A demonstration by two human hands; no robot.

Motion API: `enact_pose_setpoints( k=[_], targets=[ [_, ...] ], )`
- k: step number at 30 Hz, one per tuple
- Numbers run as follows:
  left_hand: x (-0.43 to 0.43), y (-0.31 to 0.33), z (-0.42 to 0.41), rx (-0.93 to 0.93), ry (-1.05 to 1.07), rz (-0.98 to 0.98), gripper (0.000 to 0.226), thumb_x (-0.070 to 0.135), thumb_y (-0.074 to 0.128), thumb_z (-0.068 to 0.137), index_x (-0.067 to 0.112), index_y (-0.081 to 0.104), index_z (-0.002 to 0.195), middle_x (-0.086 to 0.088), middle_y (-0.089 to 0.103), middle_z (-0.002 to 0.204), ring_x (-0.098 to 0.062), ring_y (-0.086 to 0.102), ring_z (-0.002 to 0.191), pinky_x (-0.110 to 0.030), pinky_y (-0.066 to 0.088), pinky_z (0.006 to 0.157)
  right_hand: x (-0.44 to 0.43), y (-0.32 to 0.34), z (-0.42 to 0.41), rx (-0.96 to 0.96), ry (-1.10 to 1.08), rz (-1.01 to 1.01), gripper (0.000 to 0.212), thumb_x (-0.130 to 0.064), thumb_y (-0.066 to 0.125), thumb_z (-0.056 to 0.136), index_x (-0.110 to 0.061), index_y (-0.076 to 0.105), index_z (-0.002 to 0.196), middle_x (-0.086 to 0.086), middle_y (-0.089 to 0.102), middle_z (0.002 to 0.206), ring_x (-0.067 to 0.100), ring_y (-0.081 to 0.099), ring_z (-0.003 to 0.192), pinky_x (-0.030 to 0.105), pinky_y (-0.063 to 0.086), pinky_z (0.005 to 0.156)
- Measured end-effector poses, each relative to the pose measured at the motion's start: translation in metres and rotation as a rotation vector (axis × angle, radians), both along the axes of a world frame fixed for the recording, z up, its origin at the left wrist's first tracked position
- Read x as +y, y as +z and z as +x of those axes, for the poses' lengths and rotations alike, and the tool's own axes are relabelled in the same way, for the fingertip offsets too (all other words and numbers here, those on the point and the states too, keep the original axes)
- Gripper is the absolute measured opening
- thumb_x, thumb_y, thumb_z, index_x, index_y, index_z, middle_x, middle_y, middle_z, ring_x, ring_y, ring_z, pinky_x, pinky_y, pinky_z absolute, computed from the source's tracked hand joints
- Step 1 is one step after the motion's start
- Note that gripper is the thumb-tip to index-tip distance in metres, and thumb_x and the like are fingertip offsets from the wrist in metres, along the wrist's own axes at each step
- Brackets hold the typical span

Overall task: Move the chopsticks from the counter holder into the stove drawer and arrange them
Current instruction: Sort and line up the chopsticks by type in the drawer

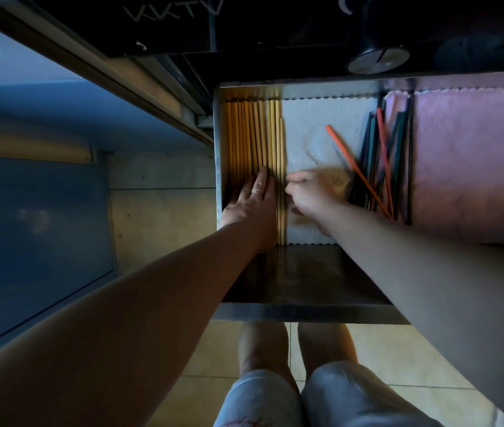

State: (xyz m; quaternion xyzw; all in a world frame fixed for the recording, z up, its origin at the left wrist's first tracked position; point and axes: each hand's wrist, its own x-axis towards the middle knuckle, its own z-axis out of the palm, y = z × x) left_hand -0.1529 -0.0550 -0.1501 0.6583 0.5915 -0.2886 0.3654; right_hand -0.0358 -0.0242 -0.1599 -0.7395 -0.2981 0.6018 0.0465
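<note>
While both arms reach into the open stove drawer, the arranging step is in hand.

Nearest, the left hand lies flat and open, palm down on the row of wooden chopsticks packed against the drawer's left wall. Just beside it, the right hand is curled, fingertips pinched at the row's right edge; what it grips I cannot tell. Farther right, coloured chopsticks lie crossed and loose on a white cloth. Straightening those looks next, needing a gather and parallel alignment.
</note>
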Motion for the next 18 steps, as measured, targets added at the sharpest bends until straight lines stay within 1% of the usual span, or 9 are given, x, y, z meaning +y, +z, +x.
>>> enact_pose_setpoints(
  k=[2, 6, 9, 12, 15, 18],
  targets=[
    [-0.0008, -0.0005, 0.0015, 0.009, 0.023, -0.002, 0.095, 0.03, 0.057, 0.091, 0.021, -0.016, 0.151, 0.006, -0.032, 0.155, -0.024, -0.004, 0.148, -0.051, 0.028, 0.109, 0.0001, -0.0011, 0.0, 0.001, -0.011, 0.008, 0.031, -0.02, 0.051, 0.086, -0.028, 0.062, 0.114, 0.002, 0.06, 0.12, 0.023, 0.056, 0.112, 0.044, 0.05, 0.096],
    [-0.0009, -0.0028, 0.0018, 0.013, 0.057, -0.03, 0.095, 0.03, 0.057, 0.092, 0.021, -0.017, 0.151, 0.005, -0.033, 0.155, -0.025, -0.003, 0.148, -0.051, 0.028, 0.11, -0.0016, -0.0018, -0.0021, 0.039, 0.014, -0.005, 0.041, -0.02, 0.052, 0.086, -0.026, 0.057, 0.127, 0.004, 0.056, 0.13, 0.022, 0.054, 0.117, 0.044, 0.048, 0.099],
    [-0.0019, -0.0041, 0.0018, 0.011, 0.084, -0.037, 0.1, 0.029, 0.062, 0.089, 0.023, -0.017, 0.151, 0.005, -0.035, 0.154, -0.027, -0.002, 0.148, -0.053, 0.029, 0.108, -0.0017, -0.0042, -0.0009, 0.019, 0.001, 0.003, 0.041, -0.018, 0.051, 0.088, -0.024, 0.055, 0.128, 0.004, 0.056, 0.131, 0.023, 0.053, 0.117, 0.044, 0.047, 0.1],
    [-0.0033, -0.0056, 0.0023, -0.002, 0.097, -0.04, 0.102, 0.03, 0.065, 0.087, 0.026, -0.015, 0.151, 0.004, -0.034, 0.154, -0.03, 0.0, 0.148, -0.054, 0.03, 0.108, -0.0038, -0.0053, -0.0013, 0.046, 0.017, 0.01, 0.042, -0.018, 0.052, 0.088, -0.022, 0.055, 0.129, 0.004, 0.056, 0.131, 0.022, 0.054, 0.117, 0.043, 0.046, 0.101],
    [-0.0042, -0.0064, 0.0021, -0.009, 0.103, -0.055, 0.102, 0.029, 0.065, 0.087, 0.027, -0.014, 0.151, 0.004, -0.034, 0.155, -0.031, 0.0, 0.147, -0.053, 0.029, 0.108, -0.0049, -0.0059, -0.0021, -0.002, 0.018, 0.037, 0.04, -0.019, 0.052, 0.088, -0.023, 0.055, 0.128, 0.003, 0.057, 0.129, 0.021, 0.053, 0.117, 0.041, 0.044, 0.102],
    [-0.0048, -0.0041, 0.0026, -0.011, 0.111, -0.078, 0.101, 0.031, 0.064, 0.086, 0.027, -0.013, 0.151, 0.004, -0.034, 0.155, -0.031, -0.001, 0.147, -0.053, 0.029, 0.109, -0.006, -0.0055, -0.0024, 0.049, 0.008, 0.019, 0.041, -0.017, 0.054, 0.087, -0.022, 0.055, 0.128, 0.003, 0.056, 0.129, 0.022, 0.052, 0.119, 0.043, 0.044, 0.103]
  ],
)
